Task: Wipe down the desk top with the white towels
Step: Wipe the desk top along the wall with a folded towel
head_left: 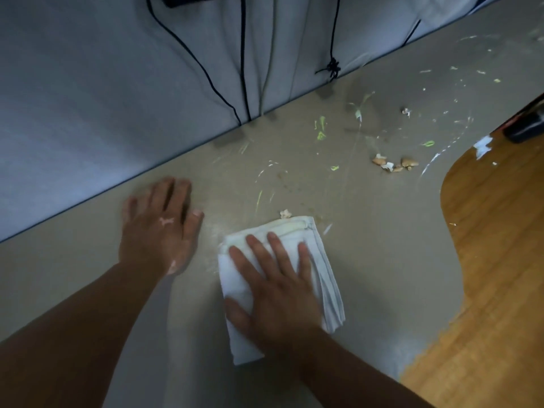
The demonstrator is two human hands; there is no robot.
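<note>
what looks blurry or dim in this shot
Head view: the left hand is smeared by motion blur; the right hand pressing the towel is sharper; light is dim and bluish on the partition, with a soft arm shadow on the desk.

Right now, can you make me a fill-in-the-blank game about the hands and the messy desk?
The right hand presses flat on the folded ____ towel.
The left hand rests flat on the desk top and holds ____.
Smears on the desk top are white and ____.
Missing words: white; nothing; green.
</note>
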